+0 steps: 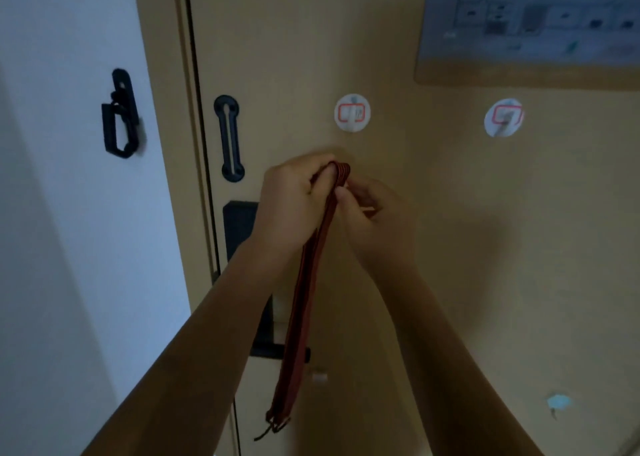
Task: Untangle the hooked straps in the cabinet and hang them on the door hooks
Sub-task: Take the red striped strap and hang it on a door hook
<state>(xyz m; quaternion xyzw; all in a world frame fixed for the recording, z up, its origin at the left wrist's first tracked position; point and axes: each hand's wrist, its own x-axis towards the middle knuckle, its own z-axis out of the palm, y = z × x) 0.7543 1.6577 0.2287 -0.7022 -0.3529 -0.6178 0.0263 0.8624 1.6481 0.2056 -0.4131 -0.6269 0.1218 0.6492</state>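
Red straps (304,293) in both hands (332,209)

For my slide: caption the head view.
Both hands, left and right, hold folded red straps below two door hooks.

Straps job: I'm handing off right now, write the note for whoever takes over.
Left hand: shut on the folded top of the red straps.
Right hand: pinching the same fold from the other side.
Straps hang down in one bundle between the forearms, metal ends at the bottom.
Left hook and right hook on the door are both bare.
Done: straps are out and gathered.
Left: lift the fold onto a hook; the left one is nearer.
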